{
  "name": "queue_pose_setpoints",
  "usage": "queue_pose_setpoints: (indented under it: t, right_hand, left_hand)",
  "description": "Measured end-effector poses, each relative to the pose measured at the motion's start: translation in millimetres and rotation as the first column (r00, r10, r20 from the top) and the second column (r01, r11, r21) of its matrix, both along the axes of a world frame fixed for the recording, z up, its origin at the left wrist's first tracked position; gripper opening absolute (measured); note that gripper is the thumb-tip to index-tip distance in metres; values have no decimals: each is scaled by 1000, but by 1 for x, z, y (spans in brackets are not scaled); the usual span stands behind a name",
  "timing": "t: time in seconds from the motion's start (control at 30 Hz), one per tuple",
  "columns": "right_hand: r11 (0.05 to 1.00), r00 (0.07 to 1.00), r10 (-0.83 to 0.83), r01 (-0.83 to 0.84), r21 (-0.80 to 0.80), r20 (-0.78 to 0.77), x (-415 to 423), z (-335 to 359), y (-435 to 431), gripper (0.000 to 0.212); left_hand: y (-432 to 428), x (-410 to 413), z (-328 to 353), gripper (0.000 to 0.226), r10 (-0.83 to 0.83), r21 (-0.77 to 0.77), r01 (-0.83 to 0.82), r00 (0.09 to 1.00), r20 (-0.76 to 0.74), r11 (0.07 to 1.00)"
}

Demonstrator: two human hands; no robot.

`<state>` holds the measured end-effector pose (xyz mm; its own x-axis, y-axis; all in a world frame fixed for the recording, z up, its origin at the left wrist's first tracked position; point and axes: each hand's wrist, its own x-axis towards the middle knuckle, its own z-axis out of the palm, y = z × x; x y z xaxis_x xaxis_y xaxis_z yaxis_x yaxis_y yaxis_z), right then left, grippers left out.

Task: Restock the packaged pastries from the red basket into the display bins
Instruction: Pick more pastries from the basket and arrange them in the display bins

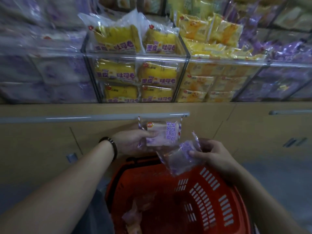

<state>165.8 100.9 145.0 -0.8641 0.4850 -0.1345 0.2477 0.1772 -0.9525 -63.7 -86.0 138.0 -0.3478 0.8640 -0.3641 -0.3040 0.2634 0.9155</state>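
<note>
My left hand (133,141) grips a purple-and-white packaged pastry (162,134), held flat with its label up, just above the far rim of the red basket (224,208). A second purple pastry pack (180,157) hangs tilted from my right hand (212,154), over the basket's near-right side. Low in the basket lies at least one more pack (133,218), dim and blurred. Clear display bins stand above the counter: a purple-pack bin (50,73) at the left, a yellow-pack bin (138,76) in the middle.
More bins continue to the right, one with yellow packs (214,81) and one with purple packs (283,81). A beige cabinet front (50,146) with a metal rail (94,118) runs below the bins. A dark bracelet (111,144) circles my left wrist.
</note>
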Motion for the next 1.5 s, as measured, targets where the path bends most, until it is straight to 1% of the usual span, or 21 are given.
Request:
queue_pose_setpoints:
  t: [0.07,0.2,0.27,0.3,0.33,0.37,0.43,0.5,0.6,0.7,0.77,0.87,0.97,1.1,1.17,1.2,1.27,1.3,1.33,1.43,1.5]
  right_hand:
    - [997,998,-16,11,-80,-60,7,6,-3,24]
    - [951,985,-29,-26,-309,-172,20,24,-17,43]
    - [934,975,-54,-27,-356,-214,18,35,-30,65]
    - [937,967,-71,-20,-350,-246,15,41,-39,68]
    - [938,955,-82,-24,-347,-286,12,48,-49,62]
    - [937,939,-93,-30,-348,-330,9,57,-58,55]
    - [948,915,-83,-49,-314,-394,-2,79,-75,64]
    - [966,892,-24,-95,-239,-451,-23,113,-99,78]
    - [964,843,88,-206,-167,-530,-55,167,-132,68]
    - [972,803,111,-210,-103,-586,-86,213,-159,49]
    - [984,778,81,-163,-76,-623,-108,235,-173,36]
    - [996,743,86,-88,31,-664,-142,262,-187,28]
    - [982,723,147,-27,185,-675,-174,283,-193,22]
    - [940,743,249,-32,339,-621,-220,303,-204,22]
    - [885,769,293,6,465,-567,-245,309,-204,23]
    - [836,779,304,58,546,-548,-257,312,-204,24]
    - [728,799,324,132,673,-507,-276,319,-205,23]
    - [676,813,325,158,720,-483,-284,322,-206,23]
    - [618,830,320,183,764,-458,-290,324,-206,22]
    - [434,878,286,239,869,-384,-309,321,-204,28]
    - [360,911,226,251,899,-345,-321,314,-203,29]
  left_hand:
    - [-13,2,9,23,-10,14,10,1000,-14,1000]
    - [-46,-7,21,49,-61,6,62,986,-154,998]
    - [-68,-12,31,76,-21,47,30,984,-178,998]
    - [-81,-12,40,89,-3,66,16,980,-199,998]
    - [-94,-12,52,90,-2,87,23,971,-240,996]
    - [-108,-11,67,77,-3,105,35,956,-293,994]
    - [-136,-15,96,49,49,143,9,919,-392,990]
    - [-170,-22,135,53,146,183,-61,856,-496,981]
    - [-215,-36,196,45,273,266,-129,730,-626,955]
    - [-250,-54,234,18,493,433,-258,608,-622,864]
    - [-261,-72,249,24,601,517,-317,528,-600,795]
    - [-267,-114,267,55,696,586,-376,432,-574,717]
    - [-265,-160,284,27,729,585,-434,399,-557,685]
    - [-248,-204,298,30,744,559,-517,278,-607,649]
    - [-236,-222,283,27,721,526,-545,236,-651,653]
    - [-233,-226,273,40,721,519,-577,189,-666,631]
    - [-231,-232,258,73,758,561,-650,35,-651,512]
    - [-232,-233,257,80,770,593,-647,-15,-638,480]
    - [-233,-235,257,77,763,621,-619,-52,-644,482]
    - [-232,-239,255,60,637,593,-556,-141,-758,582]
    - [-230,-242,253,53,540,540,-552,-182,-822,636]
